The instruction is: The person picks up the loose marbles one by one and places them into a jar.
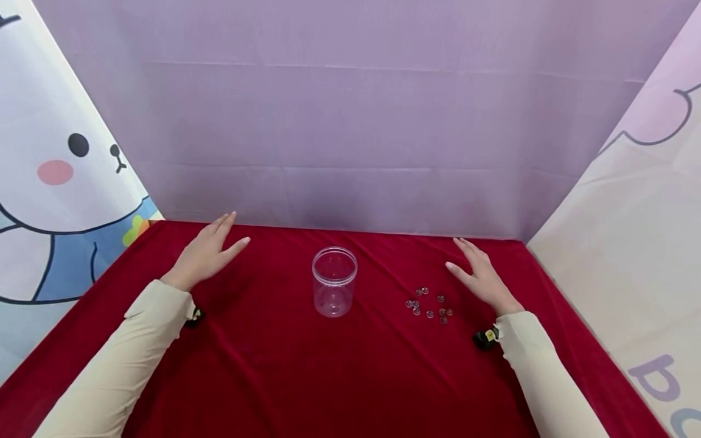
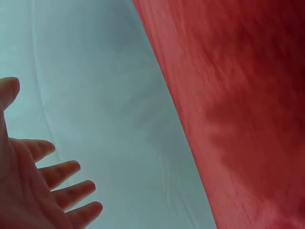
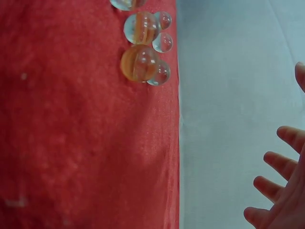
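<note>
A clear, lidless jar (image 1: 334, 292) stands upright near the middle of the red cloth, between the two hands. To its right lie several small glass marbles (image 1: 429, 314) in a loose group; the right wrist view shows them as clear balls, some with orange swirls, such as one orange marble (image 3: 139, 63). My left hand (image 1: 201, 252) is held out left of the jar, fingers straight, holding nothing. My right hand (image 1: 482, 277) is just right of the marbles, its fingers extended and spread, apart from them. In the left wrist view the left hand (image 2: 38, 191) has its fingers spread.
Red velvety cloth (image 1: 306, 389) covers the table. A lilac curtain (image 1: 350, 121) rises along its far edge. Printed cartoon panels border the left (image 1: 44, 182) and right (image 1: 641, 243). Dark wrist devices sit below each cuff.
</note>
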